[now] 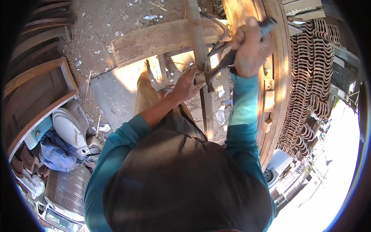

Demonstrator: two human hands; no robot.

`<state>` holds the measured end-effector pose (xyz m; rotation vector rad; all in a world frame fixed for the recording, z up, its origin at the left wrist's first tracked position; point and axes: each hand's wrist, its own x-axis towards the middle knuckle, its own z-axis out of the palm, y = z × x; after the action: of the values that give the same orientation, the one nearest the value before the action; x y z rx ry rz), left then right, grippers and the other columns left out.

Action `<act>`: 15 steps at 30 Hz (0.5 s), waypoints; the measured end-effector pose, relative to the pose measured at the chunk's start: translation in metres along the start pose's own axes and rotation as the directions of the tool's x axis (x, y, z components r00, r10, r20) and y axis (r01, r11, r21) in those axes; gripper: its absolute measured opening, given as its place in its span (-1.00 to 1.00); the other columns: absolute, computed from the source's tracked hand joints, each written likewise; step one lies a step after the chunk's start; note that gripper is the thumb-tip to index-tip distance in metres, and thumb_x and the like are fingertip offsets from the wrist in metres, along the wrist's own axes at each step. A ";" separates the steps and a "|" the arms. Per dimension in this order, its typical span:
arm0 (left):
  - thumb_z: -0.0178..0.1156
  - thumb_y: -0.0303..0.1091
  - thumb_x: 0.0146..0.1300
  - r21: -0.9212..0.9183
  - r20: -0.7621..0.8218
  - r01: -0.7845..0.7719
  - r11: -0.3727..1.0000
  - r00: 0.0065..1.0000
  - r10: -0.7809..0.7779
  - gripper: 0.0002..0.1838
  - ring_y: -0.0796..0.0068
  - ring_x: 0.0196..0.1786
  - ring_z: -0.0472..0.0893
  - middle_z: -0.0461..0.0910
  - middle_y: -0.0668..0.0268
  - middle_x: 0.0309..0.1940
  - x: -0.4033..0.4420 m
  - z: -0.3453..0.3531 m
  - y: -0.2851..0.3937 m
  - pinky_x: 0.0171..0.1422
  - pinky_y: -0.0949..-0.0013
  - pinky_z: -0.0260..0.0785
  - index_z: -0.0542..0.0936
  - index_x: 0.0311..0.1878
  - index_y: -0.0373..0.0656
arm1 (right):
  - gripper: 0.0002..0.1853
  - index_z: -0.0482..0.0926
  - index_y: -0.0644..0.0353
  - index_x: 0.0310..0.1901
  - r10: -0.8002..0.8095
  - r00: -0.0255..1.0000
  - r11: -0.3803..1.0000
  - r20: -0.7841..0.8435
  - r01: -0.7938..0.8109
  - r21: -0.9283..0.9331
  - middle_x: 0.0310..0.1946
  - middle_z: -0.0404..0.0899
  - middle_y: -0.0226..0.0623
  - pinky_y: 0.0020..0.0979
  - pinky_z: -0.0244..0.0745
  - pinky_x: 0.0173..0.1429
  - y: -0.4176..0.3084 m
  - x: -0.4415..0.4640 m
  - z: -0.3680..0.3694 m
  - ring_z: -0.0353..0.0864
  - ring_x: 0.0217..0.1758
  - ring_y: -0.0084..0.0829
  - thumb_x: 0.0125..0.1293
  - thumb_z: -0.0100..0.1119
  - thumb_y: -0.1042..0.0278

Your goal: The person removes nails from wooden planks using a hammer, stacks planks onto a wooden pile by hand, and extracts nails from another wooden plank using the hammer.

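My right hand [252, 50] is closed around a hammer [223, 63], its dark grip end poking out above the fist. The hammer's head is at a long narrow wooden strip [198, 42], close beside my left fingers. My left hand [188, 84] has its fingers bent and pressed against the left edge of that strip. Whether a nail is there, I cannot make out. A wide, weathered curved board [154, 41] runs crosswise behind the strip.
Thick wooden beams [280, 77] run along the right, with stacked roof tiles [309, 73] beyond. On the left lie a wooden frame [70, 79], a grey toilet bowl [69, 125] and a blue plastic bag [58, 152]. Litter dots the dirt ground [94, 27].
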<state>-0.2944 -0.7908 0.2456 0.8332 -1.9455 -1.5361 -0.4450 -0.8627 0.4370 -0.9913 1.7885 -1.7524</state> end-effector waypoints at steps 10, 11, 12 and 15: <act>0.34 -0.04 0.29 0.084 -0.003 0.268 0.960 0.963 -0.269 -0.31 -0.15 0.31 0.43 0.39 -0.13 0.23 0.040 -0.031 -0.008 0.35 -0.01 0.37 0.38 0.29 -0.34 | -0.69 0.50 0.22 -0.44 0.134 0.963 0.989 0.235 -0.116 -0.090 -0.63 0.48 -0.38 -0.48 0.36 -0.46 -0.005 0.033 0.019 0.47 -0.58 -0.57 0.36 0.29 0.21; 0.34 -0.05 0.27 0.127 -0.149 0.231 0.965 0.966 -0.212 -0.26 -0.17 0.31 0.42 0.38 -0.14 0.23 0.056 -0.030 -0.011 0.37 -0.02 0.35 0.33 0.33 -0.35 | -0.66 0.49 0.20 -0.48 0.182 0.952 0.980 0.244 -0.195 0.027 -0.65 0.48 -0.42 -0.47 0.35 -0.48 -0.007 0.034 0.019 0.47 -0.59 -0.59 0.34 0.31 0.17; 0.35 -0.05 0.26 0.171 -0.289 0.201 0.964 0.946 -0.146 -0.21 -0.18 0.31 0.41 0.36 -0.15 0.24 0.070 -0.026 -0.012 0.39 -0.04 0.32 0.28 0.38 -0.36 | -0.66 0.49 0.20 -0.48 0.178 0.953 0.981 0.244 -0.191 0.028 -0.65 0.48 -0.42 -0.47 0.35 -0.48 -0.012 0.034 0.018 0.47 -0.59 -0.59 0.34 0.31 0.17; 0.34 -0.07 0.21 0.255 -0.359 0.209 0.944 0.927 -0.109 -0.11 -0.21 0.31 0.38 0.31 -0.19 0.27 0.112 -0.006 -0.010 0.39 -0.05 0.29 0.17 0.50 -0.20 | -0.64 0.41 0.12 -0.51 0.229 0.962 0.958 0.148 -0.250 0.139 -0.64 0.40 -0.48 -0.52 0.28 -0.52 -0.022 0.024 0.011 0.36 -0.60 -0.64 0.31 0.37 0.20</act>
<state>-0.3643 -0.8786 0.2401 1.3188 -1.8985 -1.1075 -0.4484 -0.8871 0.4614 -0.7705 1.5894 -1.6102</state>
